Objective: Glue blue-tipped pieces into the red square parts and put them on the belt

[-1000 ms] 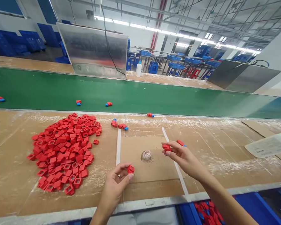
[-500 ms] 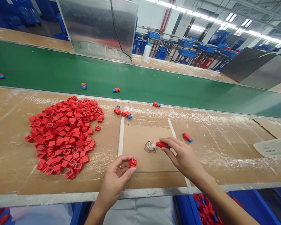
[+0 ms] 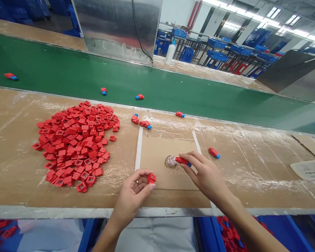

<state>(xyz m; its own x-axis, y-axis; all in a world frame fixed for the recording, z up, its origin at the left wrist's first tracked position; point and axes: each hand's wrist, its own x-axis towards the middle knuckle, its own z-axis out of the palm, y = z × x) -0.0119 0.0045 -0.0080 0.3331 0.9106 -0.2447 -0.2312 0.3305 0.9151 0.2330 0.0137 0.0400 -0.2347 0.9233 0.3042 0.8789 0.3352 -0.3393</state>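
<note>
My left hand [image 3: 132,194] pinches a small red square cap [image 3: 151,178] between thumb and fingers, just above the cardboard near the table's front edge. My right hand [image 3: 203,173] holds a red-and-blue piece [image 3: 183,161] by its blue end, its red tip touching a small clear dish [image 3: 170,161] in the middle of the cardboard square. A big heap of red caps [image 3: 76,143] lies to the left of my left hand. One red-and-blue piece [image 3: 214,152] rests loose just right of my right hand.
A green conveyor belt [image 3: 173,94] runs behind the taped cardboard table [image 3: 252,168] and carries several red-and-blue pieces. More lie near the belt edge [image 3: 141,122]. A metal panel [image 3: 118,28] stands beyond. Blue bins of red parts [image 3: 228,234] sit under the front edge.
My right hand moved left and down, bringing its piece to the clear dish. It let go of a second red-and-blue piece, which now lies on the table. The left hand barely shifted.
</note>
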